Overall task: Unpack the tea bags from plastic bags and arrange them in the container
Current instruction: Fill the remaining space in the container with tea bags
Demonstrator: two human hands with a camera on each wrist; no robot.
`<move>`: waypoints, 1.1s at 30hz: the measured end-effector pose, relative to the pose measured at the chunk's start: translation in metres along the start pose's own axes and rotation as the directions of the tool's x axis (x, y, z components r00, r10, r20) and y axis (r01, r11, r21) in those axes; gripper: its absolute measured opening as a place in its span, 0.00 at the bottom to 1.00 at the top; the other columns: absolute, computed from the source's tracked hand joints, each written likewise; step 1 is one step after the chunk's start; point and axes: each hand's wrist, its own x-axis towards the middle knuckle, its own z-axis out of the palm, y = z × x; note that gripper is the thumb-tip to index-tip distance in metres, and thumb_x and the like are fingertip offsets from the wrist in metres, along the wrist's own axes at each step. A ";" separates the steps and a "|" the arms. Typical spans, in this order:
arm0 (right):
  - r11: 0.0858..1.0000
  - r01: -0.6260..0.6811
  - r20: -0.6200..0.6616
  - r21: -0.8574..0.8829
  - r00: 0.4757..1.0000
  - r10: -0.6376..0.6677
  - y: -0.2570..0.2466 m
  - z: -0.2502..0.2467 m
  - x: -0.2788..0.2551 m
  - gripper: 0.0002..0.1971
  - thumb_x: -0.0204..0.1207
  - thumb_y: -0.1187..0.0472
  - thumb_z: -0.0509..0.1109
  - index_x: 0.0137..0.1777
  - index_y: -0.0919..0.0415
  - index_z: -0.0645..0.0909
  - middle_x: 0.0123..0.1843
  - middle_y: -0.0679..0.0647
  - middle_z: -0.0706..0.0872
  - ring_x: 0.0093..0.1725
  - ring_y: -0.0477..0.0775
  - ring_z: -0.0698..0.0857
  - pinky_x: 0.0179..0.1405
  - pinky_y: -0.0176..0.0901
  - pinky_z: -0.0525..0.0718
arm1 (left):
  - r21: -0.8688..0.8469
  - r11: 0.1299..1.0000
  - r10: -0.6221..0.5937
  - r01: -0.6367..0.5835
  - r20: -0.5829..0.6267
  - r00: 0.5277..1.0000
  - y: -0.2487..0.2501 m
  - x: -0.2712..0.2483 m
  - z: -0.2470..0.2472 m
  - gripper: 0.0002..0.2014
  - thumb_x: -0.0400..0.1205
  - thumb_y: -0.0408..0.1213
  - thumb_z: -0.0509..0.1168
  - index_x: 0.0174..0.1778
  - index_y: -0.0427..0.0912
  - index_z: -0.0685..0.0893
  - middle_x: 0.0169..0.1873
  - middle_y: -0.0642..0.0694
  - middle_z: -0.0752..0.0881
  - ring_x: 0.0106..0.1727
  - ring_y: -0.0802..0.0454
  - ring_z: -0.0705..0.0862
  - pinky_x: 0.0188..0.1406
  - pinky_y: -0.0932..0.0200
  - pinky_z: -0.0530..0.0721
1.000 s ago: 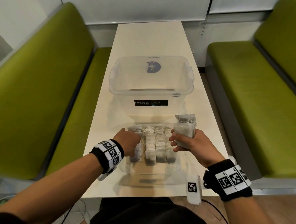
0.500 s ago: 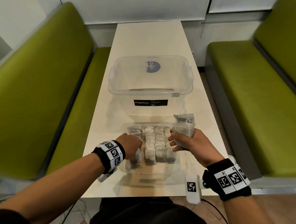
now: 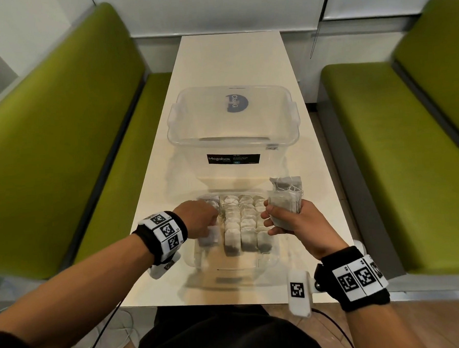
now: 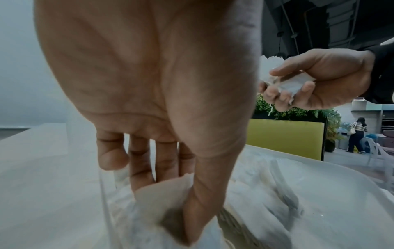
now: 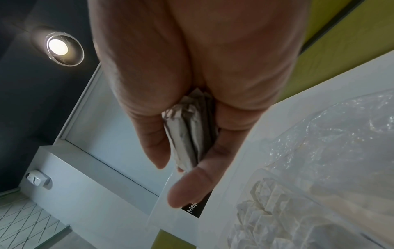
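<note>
Café-style booth — green benches (image 3: 70, 145) flanking a narrow table (image 3: 230, 62).

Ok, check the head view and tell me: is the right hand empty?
No: the right hand grips a stack of tea bags above the right edge of the small clear container.

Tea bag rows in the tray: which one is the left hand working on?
The leftmost row. The left hand pinches a tea bag there; the three rows to its right stand untouched.

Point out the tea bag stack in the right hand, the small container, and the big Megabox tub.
tea bag stack (image 3: 284, 207), head view, on its front face.
small container (image 3: 235, 273), head view, on its bare near wall.
Megabox tub (image 3: 172, 118), head view, on its left rim.
</note>
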 end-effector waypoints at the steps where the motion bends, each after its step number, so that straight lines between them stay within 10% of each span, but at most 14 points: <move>1: 1.000 -0.001 0.003 0.000 1.000 0.001 0.000 0.000 0.000 0.08 0.83 0.66 0.73 0.57 0.69 0.88 0.44 0.61 0.91 0.42 0.55 0.90 0.43 0.47 0.92 | 0.003 1.000 0.003 -0.003 -0.032 0.999 -0.003 0.000 -0.003 0.09 0.80 0.36 0.68 0.55 0.49 0.83 0.55 0.50 0.87 0.50 0.47 0.83 0.43 0.57 0.72; 18: 1.000 -0.004 0.004 -0.012 1.000 0.004 0.000 -0.001 0.001 0.10 0.83 0.64 0.73 0.58 0.71 0.88 0.44 0.61 0.92 0.42 0.55 0.90 0.43 0.48 0.92 | 0.148 0.989 0.043 -0.002 -0.279 0.959 -0.017 0.012 0.010 0.14 0.84 0.39 0.60 0.62 0.51 0.87 0.59 0.50 0.89 0.61 0.46 0.84 0.60 0.52 0.74; 33: 1.000 -0.007 0.003 -0.006 1.000 0.008 -0.001 0.000 0.001 0.08 0.83 0.64 0.73 0.56 0.70 0.88 0.43 0.61 0.92 0.42 0.56 0.90 0.43 0.48 0.93 | 0.006 0.999 0.044 -0.046 -0.396 0.917 -0.013 0.003 0.008 0.17 0.79 0.45 0.71 0.62 0.45 0.81 0.59 0.47 0.84 0.54 0.46 0.83 0.51 0.55 0.77</move>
